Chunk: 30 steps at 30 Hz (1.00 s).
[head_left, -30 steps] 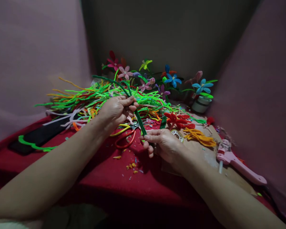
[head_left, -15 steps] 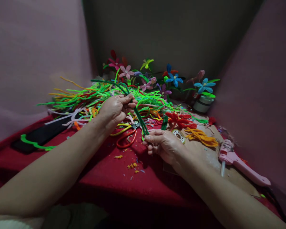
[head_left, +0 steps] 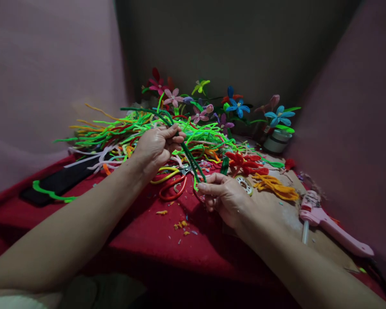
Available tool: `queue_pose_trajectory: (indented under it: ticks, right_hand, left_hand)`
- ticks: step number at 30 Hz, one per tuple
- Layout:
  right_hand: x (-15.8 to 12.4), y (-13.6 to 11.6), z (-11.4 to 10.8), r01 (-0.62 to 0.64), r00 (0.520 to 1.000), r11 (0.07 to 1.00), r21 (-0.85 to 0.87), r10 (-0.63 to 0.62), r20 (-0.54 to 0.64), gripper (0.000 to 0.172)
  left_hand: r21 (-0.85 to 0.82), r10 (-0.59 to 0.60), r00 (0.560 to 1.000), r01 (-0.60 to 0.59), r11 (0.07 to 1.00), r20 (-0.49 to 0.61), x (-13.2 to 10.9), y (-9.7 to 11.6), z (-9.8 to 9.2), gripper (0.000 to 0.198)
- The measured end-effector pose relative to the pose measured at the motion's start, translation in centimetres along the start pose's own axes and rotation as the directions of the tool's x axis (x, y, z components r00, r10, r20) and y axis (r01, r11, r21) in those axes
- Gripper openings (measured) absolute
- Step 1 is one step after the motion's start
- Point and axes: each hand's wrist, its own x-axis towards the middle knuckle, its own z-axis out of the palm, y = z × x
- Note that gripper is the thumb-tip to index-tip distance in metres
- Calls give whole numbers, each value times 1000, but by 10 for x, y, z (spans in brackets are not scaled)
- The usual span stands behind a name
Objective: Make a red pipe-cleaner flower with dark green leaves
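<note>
Dark green pipe cleaners (head_left: 189, 155) stretch between my two hands, above the red cloth. My left hand (head_left: 159, 146) pinches them partway along, and their far ends curve off to the upper left. Lower down, my right hand (head_left: 223, 193) pinches their near ends, which stand slightly apart there. Beneath them lie scissors (head_left: 172, 191) with red and yellow handles, blades pointing away. A large heap of pipe cleaners (head_left: 141, 128), mostly bright green, spreads behind my left hand. Just past my right hand are a tape roll (head_left: 244, 185) and a red pipe-cleaner flower (head_left: 242, 163).
Finished flowers (head_left: 238, 107) stand along the back, with a small jar (head_left: 277, 140) at the right. Orange pipe cleaners (head_left: 276, 188) and a pink glue gun (head_left: 324, 223) rest on a board at right. A black flat object (head_left: 48, 186) lies at left. Scraps (head_left: 182, 224) dot the cloth (head_left: 167, 253).
The near ends of the dark green pipe cleaners have spread a little apart at my right hand, which has shifted slightly right. The whole view has shifted slightly. My left hand keeps its pinch.
</note>
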Motion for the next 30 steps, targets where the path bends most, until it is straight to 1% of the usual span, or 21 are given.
queue_pose_trajectory:
  ticks: [4,5,7,9,10,11,13,14,15,16,17,19,20,22,24,25,27,28,29,30]
  right_hand:
    - [-2,2,0,-47,999,995,-93,46,-8,26]
    - [-2,2,0,-47,999,993,-107,44,-29,25]
    - [-2,2,1,-8,996,992,-129,-3,-86,25]
    - [-4,2,3,90,985,977,-193,-116,-127,25]
    - [-6,2,5,155,972,953,-261,-195,-134,25]
    - [-8,2,6,223,950,911,-348,-283,-130,23]
    - [-13,2,8,332,893,781,-529,-441,-91,20]
    - [-15,3,8,355,871,722,-594,-486,-71,20]
    - [-16,3,9,355,865,693,-628,-498,-61,20]
    - [-16,3,8,333,879,704,-627,-473,-64,20]
    - [-15,2,8,291,907,751,-593,-413,-77,22]
    - [-12,2,7,166,965,872,-460,-240,-106,25]
    - [-10,1,6,101,981,915,-391,-156,-112,25]
    - [-7,0,6,-12,993,953,-304,-25,-117,25]
    - [-5,-1,6,-84,994,955,-286,58,-97,24]
    - [-5,-2,6,-105,994,951,-291,90,-66,23]
    - [-5,-5,5,-120,989,936,-331,142,44,22]
    - [-6,-6,4,-112,981,919,-377,163,107,22]
    - [-6,-8,3,-77,976,893,-443,158,150,22]
    - [-7,-11,2,-8,982,849,-528,107,158,23]
  left_hand:
    - [-12,-3,1000,3,1000,8,1,0,-1,20]
    - [-20,-6,1000,6,1000,7,1,-1,-1,20]
    - [-54,-6,1000,5,999,-5,0,-1,-1,21]
    - [-97,0,1000,-3,995,-28,-1,-2,-1,19]
    - [-115,5,999,-9,993,-38,-2,-2,0,19]
    - [-127,8,999,-14,992,-51,-2,-2,0,18]
    - [-135,12,998,-21,991,-69,-2,-3,0,18]
    - [-137,14,997,-24,990,-73,-2,-2,0,18]
    - [-139,15,997,-25,990,-73,-3,-2,0,18]
    - [-142,19,997,-29,989,-71,-3,-2,1,18]
    - [-144,23,997,-33,989,-68,-4,-1,1,18]
    - [-142,34,997,-43,989,-69,-5,-1,2,18]
    - [-134,40,997,-49,990,-70,-6,0,3,18]
    - [-109,59,996,-66,992,-67,-9,0,5,17]
    - [-82,74,996,-77,994,-42,-11,2,7,16]
    - [-73,78,997,-80,994,-30,-12,2,8,15]
    - [-64,67,997,-69,996,-35,-14,4,9,15]
    - [-64,55,997,-58,996,-53,-14,5,9,15]
    - [-69,41,996,-46,997,-75,-14,7,8,15]
    - [-76,25,995,-32,997,-96,-13,8,8,15]
